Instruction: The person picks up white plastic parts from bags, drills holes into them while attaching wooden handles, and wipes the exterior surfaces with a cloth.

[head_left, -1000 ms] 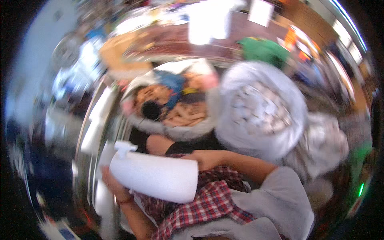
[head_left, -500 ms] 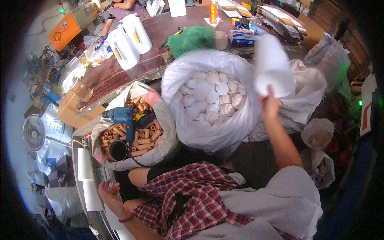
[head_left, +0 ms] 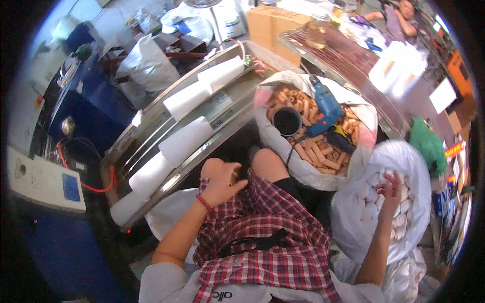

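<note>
My left hand [head_left: 223, 187] hovers over my left knee, fingers spread and holding nothing. On my right, my right hand [head_left: 390, 188] hangs with its fingers apart and empty above a white plastic sack [head_left: 348, 212]. Round white discs [head_left: 371, 194] fill that sack. Several white rolled sheets [head_left: 186, 141] lie in a row along a long metal-edged trough [head_left: 222, 121] to my left. Between the trough and the discs stands a pale sack [head_left: 275, 136] of brown tubes [head_left: 323, 156]. A blue power drill [head_left: 327, 106] and a dark round cup [head_left: 287, 122] rest on the tubes.
A dark red table [head_left: 348, 76] beyond the sacks carries white cylinders [head_left: 396, 68], a jar [head_left: 317, 31] and a green bundle [head_left: 428, 144]. Another person [head_left: 399, 22] sits at its far side. A cardboard box [head_left: 278, 28] and a blue machine [head_left: 96, 106] stand farther left.
My view has swung left toward the trough. The white cylinder is gone from my right hand, which is now empty over the discs. My left hand is now above my knee.
</note>
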Tool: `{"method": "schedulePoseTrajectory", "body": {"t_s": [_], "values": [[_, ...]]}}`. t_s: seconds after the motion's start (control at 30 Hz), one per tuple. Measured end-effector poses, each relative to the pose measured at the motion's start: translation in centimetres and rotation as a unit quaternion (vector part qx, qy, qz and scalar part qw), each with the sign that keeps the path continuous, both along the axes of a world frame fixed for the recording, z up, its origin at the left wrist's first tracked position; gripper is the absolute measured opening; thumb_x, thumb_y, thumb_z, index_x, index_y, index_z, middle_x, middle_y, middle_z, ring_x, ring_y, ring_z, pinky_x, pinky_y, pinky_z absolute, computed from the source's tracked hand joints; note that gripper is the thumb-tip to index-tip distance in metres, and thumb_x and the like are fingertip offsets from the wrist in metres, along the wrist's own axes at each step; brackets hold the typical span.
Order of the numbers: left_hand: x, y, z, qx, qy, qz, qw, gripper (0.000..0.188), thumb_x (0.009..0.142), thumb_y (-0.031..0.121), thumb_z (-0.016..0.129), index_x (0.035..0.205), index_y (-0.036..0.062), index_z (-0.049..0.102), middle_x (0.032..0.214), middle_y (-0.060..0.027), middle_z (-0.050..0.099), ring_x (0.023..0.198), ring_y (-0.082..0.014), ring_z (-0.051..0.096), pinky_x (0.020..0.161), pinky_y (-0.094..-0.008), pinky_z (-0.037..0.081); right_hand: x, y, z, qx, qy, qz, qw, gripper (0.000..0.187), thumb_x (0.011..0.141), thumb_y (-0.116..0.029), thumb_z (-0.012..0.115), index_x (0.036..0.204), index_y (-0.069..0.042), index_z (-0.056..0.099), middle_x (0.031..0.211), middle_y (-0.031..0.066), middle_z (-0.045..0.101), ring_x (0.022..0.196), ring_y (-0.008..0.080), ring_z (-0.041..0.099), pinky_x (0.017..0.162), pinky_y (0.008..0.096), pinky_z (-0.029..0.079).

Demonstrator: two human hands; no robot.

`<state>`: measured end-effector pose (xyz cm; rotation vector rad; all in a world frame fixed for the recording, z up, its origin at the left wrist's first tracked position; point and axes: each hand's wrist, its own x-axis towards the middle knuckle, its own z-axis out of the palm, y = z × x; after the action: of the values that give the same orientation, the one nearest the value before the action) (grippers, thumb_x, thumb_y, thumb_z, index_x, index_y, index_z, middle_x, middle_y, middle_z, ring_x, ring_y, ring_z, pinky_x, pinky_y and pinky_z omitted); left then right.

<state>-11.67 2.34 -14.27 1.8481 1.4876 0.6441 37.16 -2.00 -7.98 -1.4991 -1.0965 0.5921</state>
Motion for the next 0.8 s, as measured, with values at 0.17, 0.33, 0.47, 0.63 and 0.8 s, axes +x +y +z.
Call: {"method": "schedulePoseTrajectory", "body": {"t_s": [0.17, 0.33, 0.47, 0.63, 0.8], "values": [[-3.7, 6.9, -1.9, 0.128, 0.169, 0.142, 0.967, 0.053, 0.077, 0.027, 0.067, 0.119, 0.0040, 0.045, 0.118, -0.0168, 0.051, 0.102, -0.0347, 0.054, 0.085, -0.0429, 0.045, -6.8, 5.8, -1.2, -0.043, -0.269, 0.271, 0.923, 0.028, 0.079, 0.001, 0.058, 0.107, -0.002, 0.057, 0.097, 0.0097, 0.062, 0.077, 0.0187, 0.062, 0.069, 0.0289, 0.048], [-6.1, 16.6, -4.0, 0.040, 0.477, 0.099, 0.872, 0.066, 0.074, 0.033, 0.069, 0.129, 0.0100, 0.040, 0.126, -0.0132, 0.048, 0.121, -0.0308, 0.042, 0.097, -0.0591, 0.030, -8.7, 7.8, -1.8, -0.030, -0.340, 0.277, 0.898, 0.028, 0.078, -0.004, 0.064, 0.105, -0.002, 0.058, 0.100, 0.0143, 0.060, 0.087, 0.0306, 0.060, 0.076, 0.0372, 0.049], [-6.6, 23.1, -8.0, 0.004, 0.604, -0.011, 0.797, 0.036, 0.084, 0.018, 0.052, 0.119, 0.0116, 0.057, 0.116, -0.0102, 0.059, 0.116, -0.0275, 0.049, 0.102, -0.0534, 0.026, -7.7, 9.9, -3.6, -0.041, -0.353, 0.224, 0.907, 0.028, 0.077, -0.003, 0.063, 0.104, -0.001, 0.056, 0.111, 0.0143, 0.056, 0.101, 0.0336, 0.054, 0.086, 0.0385, 0.045], [-5.7, 26.7, -11.8, -0.198, 0.564, -0.043, 0.801, 0.024, 0.082, 0.019, 0.059, 0.100, 0.0060, 0.067, 0.106, -0.0125, 0.065, 0.101, -0.0285, 0.061, 0.088, -0.0418, 0.046, -6.3, 14.8, -6.2, -0.052, -0.376, 0.175, 0.908, 0.035, 0.077, -0.004, 0.062, 0.111, -0.002, 0.053, 0.121, 0.0150, 0.050, 0.109, 0.0347, 0.048, 0.092, 0.0389, 0.041], [-8.0, 26.0, -16.9, -0.177, 0.686, -0.073, 0.702, 0.029, 0.090, 0.023, 0.045, 0.107, 0.0134, 0.067, 0.110, -0.0050, 0.065, 0.100, -0.0259, 0.062, 0.080, -0.0483, 0.045, -6.1, 18.8, -9.0, -0.146, -0.454, 0.128, 0.870, 0.040, 0.078, -0.013, 0.064, 0.115, -0.005, 0.052, 0.118, 0.0146, 0.049, 0.105, 0.0348, 0.050, 0.087, 0.0407, 0.043]]}}
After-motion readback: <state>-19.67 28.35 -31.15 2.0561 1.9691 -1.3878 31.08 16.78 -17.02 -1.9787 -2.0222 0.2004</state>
